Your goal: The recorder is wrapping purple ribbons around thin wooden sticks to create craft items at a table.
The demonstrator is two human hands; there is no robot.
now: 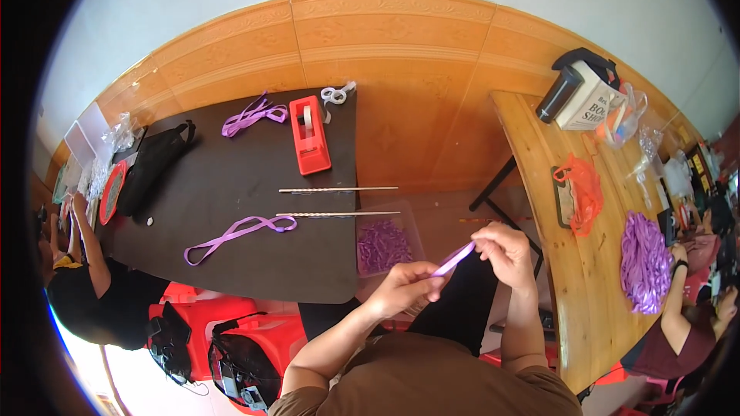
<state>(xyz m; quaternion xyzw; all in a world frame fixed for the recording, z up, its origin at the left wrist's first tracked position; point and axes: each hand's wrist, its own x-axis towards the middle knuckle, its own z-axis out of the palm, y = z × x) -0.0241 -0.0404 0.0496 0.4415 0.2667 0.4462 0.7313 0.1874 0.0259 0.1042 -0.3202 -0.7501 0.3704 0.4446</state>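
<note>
Between my two hands a short stretch of purple ribbon point(453, 260) is held up over the gap between the two tables. My left hand point(412, 286) pinches its lower left end, and my right hand point(501, 253) pinches the upper right end. On the dark table to the left lies a looped purple ribbon point(223, 243), its right end by a thin metal rod point(339, 214). A second rod point(339, 189) lies parallel behind it. Below the table's right edge, a clear plastic bin point(412, 235) holds many small purple pieces.
A red tape dispenser point(311, 139), white scissors point(335, 95), a purple ribbon bundle point(253, 117) and a black bag point(158, 166) lie on the dark table. The wooden table point(551, 277) bears a large purple ribbon pile point(646, 266) and an orange bag point(582, 194). People sit at both sides.
</note>
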